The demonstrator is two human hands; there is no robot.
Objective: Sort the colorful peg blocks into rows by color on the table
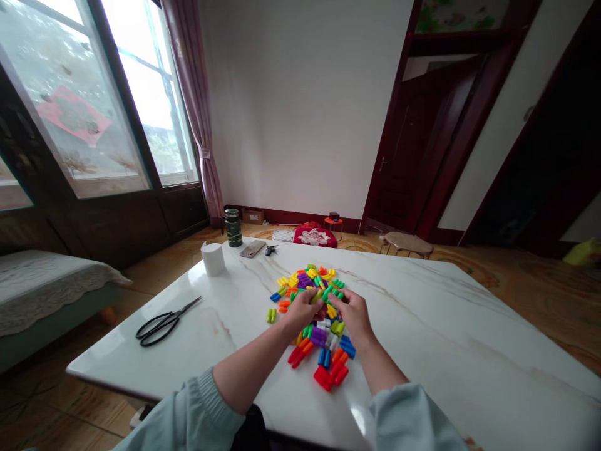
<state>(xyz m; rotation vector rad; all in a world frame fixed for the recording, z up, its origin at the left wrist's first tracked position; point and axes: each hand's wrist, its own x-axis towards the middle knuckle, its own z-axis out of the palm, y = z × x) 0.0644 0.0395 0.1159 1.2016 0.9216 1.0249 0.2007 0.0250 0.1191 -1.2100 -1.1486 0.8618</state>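
A heap of small plastic building pieces (313, 288) in many colours lies on the white marble table (446, 326). My left hand (304, 311) and my right hand (350, 313) meet over the middle of the heap. Both have their fingers pinched on green pieces (325, 294) held between them. More red, blue and purple pieces (328, 369) lie under my wrists, nearer to me.
Black scissors (165, 323) lie at the table's left. A white cup (213, 258), a dark green jar (233, 227), a phone (252, 248) and keys (271, 250) stand at the far edge. A bed (42, 282) is on the left. A stool (406, 243) and a red cushion (314, 236) are on the floor beyond.
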